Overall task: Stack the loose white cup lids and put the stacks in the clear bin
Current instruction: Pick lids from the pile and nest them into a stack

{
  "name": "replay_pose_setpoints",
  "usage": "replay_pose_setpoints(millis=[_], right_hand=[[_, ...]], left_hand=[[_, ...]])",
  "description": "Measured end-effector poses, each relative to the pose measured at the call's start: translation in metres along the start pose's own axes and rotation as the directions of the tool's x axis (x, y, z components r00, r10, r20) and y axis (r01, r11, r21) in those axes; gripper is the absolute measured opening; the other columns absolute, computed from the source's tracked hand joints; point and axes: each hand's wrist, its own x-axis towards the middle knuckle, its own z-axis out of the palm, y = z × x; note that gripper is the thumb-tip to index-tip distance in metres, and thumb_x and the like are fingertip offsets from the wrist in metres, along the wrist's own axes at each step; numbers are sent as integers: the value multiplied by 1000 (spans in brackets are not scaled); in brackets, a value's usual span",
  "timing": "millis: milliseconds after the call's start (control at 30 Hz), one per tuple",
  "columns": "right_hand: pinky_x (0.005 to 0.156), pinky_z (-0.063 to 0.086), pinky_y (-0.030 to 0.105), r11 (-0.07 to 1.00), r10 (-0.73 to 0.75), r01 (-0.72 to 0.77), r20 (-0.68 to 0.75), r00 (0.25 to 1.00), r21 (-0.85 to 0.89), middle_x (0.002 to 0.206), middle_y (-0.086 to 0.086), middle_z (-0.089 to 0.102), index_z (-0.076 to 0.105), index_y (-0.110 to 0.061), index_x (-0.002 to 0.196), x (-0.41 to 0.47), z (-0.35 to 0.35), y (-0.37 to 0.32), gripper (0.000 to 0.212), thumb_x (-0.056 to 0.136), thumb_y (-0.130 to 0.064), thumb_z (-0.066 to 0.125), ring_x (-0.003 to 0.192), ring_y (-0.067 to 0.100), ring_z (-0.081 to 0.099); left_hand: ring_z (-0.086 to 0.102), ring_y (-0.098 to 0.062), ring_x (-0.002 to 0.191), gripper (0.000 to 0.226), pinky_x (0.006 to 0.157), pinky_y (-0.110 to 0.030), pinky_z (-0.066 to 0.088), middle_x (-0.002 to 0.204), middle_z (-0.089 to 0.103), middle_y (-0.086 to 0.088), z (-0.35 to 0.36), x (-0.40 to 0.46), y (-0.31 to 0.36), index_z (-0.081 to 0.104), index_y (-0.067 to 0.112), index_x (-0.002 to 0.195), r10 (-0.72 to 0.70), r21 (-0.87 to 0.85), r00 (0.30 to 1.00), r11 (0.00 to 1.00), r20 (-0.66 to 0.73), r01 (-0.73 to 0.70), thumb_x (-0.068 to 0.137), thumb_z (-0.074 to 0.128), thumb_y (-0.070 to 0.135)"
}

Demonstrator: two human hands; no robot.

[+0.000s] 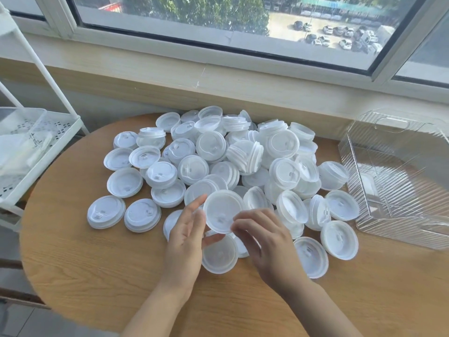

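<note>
From the head view, both hands meet over the near edge of a big heap of loose lids (218, 164) spread across the round wooden table (97, 263). The left hand (185, 237) and right hand (264, 242) each have a fingertip grip on one raised lid (222, 210), underside facing up. Another lid (220, 255) lies just beneath. The clear bin (398, 181) sits at the table's right side, holding no stacks.

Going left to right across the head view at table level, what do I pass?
White wire rack → pile of loose white lids on the round wooden table, where both hands hold one lid → clear bin.
</note>
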Motion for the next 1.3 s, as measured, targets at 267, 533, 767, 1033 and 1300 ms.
replay_pose_setpoints(millis=[267, 533, 767, 1033, 1300], right_hand=[[78, 51, 21, 895, 377, -354, -36, 926, 273, 138, -18, 56, 65, -37, 136, -2, 5, -20, 34, 102, -34, 67, 104, 17, 65], [73, 52, 22, 860, 441, -433, 32, 897, 269, 124, -23, 64, 68, -31, 136, -3, 11, -24, 38, 100, -19, 71, 93, 12, 66], [73, 49, 19, 856, 451, -456, 81, 889, 242, 125, -27, 63, 69, -33, 131, -3, 12, -18, 36, 99, -17, 71, 90, 11, 65], [103, 47, 44, 902, 406, -396, 22, 914, -173, 139, -8, 64, 72, -33, 126, -4, 10, 9, 27, 104, -32, 58, 122, 17, 51], [95, 41, 34, 906, 324, -339, -98, 941, -255, 124, -11, 73, 78, -25, 116, -3, 8, 8, 26, 100, -30, 59, 114, 19, 60]], left_hand=[[71, -23, 117, 34, 91, -42, 61, 121, 75, -4, -8, -7, -3, 62, 28, 138, 1, 63, 1000, 998, 29, -3, 107, 53, 17], [70, -19, 117, 43, 86, -32, 61, 120, 75, 1, -16, -15, -5, 60, 33, 143, -17, 66, 998, 998, 56, 13, 105, 53, 14], [70, -12, 114, 46, 87, -30, 60, 119, 75, 6, -17, -19, -5, 58, 32, 145, -41, 86, 996, 996, 79, 34, 107, 50, 8], [69, -17, 118, 43, 87, -31, 61, 122, 74, 2, -19, -10, -6, 60, 34, 140, -31, 62, 999, 998, 9, 31, 106, 51, 9], [67, -16, 121, 43, 92, -32, 60, 124, 74, 2, -19, -8, -4, 57, 34, 143, -20, 54, 1000, 998, 24, 19, 107, 51, 11]])
